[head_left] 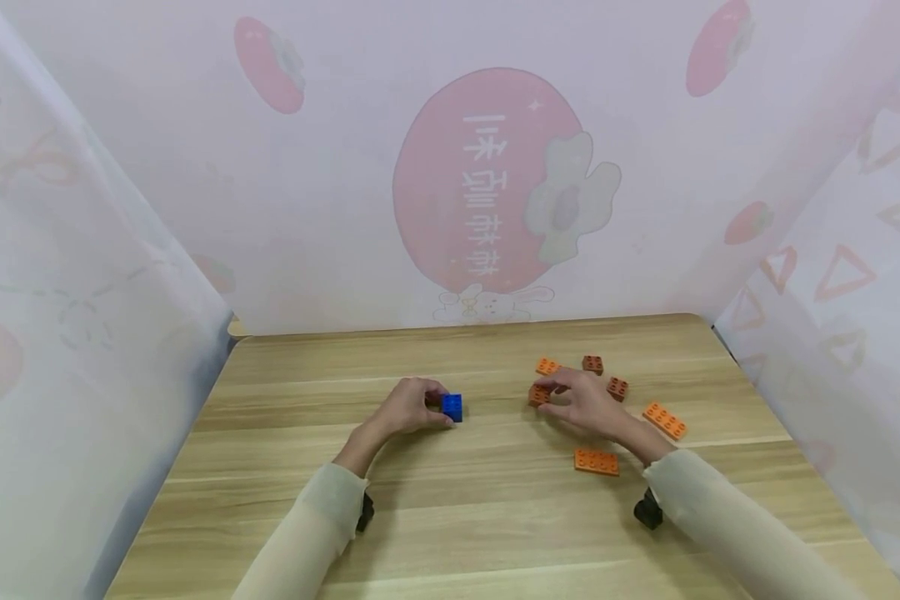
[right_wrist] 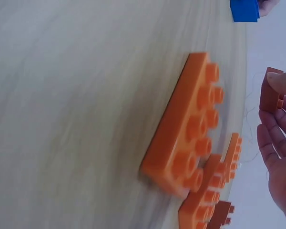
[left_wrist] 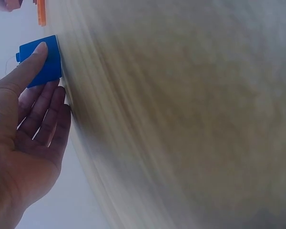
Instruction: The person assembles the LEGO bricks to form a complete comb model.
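Note:
A blue toy brick (head_left: 452,407) stands near the middle of the wooden table, studs facing up. My left hand (head_left: 412,407) pinches it between thumb and fingers; in the left wrist view the thumb lies across the side of the blue brick (left_wrist: 48,64). To the right, my right hand (head_left: 581,402) pinches a brown toy brick (head_left: 539,396) by its sides. The right wrist view shows this brown brick (right_wrist: 270,90) between the thumb and fingers, raised off the tabletop, with the blue brick (right_wrist: 244,10) farther off.
Around my right hand lie orange flat bricks: one behind it (head_left: 548,367), one in front (head_left: 596,462) and another (head_left: 664,421) by the wrist. Two more brown bricks (head_left: 592,363) sit behind the hand. Printed white curtains (head_left: 330,208) enclose the table (head_left: 495,533) at the back and sides.

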`<control>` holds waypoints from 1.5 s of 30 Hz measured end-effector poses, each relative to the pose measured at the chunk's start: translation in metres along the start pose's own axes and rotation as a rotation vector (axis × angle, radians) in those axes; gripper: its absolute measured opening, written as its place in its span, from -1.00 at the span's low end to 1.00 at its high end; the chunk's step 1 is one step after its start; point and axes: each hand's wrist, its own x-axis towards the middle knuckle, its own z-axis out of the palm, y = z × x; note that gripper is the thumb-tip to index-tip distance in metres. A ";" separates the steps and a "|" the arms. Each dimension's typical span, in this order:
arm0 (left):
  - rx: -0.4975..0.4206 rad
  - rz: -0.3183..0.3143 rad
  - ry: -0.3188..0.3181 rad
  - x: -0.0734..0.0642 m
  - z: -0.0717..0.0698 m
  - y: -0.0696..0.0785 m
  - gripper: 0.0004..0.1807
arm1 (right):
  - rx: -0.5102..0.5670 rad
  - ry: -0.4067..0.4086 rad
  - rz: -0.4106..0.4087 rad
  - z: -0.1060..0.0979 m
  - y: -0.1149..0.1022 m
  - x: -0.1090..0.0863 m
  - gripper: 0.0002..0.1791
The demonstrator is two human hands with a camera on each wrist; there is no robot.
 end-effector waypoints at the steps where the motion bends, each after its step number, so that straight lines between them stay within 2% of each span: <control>1: -0.002 -0.001 -0.001 0.000 0.000 0.000 -0.58 | 0.010 -0.002 0.003 0.001 -0.002 0.002 -0.56; 9: 0.003 0.002 0.000 0.000 0.001 -0.003 -0.58 | 0.042 -0.021 0.017 0.008 -0.015 0.015 -0.59; 20: -0.012 -0.014 -0.003 0.000 0.001 -0.004 -0.59 | 0.108 0.016 -0.075 0.020 -0.029 0.030 -0.58; 28: -0.013 -0.008 -0.013 0.001 0.000 -0.002 -0.60 | 0.145 -0.012 -0.085 0.028 -0.043 0.044 -0.58; 34: -0.007 0.005 -0.009 0.001 -0.001 -0.002 -0.60 | 0.136 -0.018 -0.129 0.035 -0.049 0.055 -0.59; 45: -0.016 0.001 -0.013 0.001 -0.001 -0.001 -0.62 | 0.151 -0.038 -0.160 0.048 -0.056 0.072 -0.59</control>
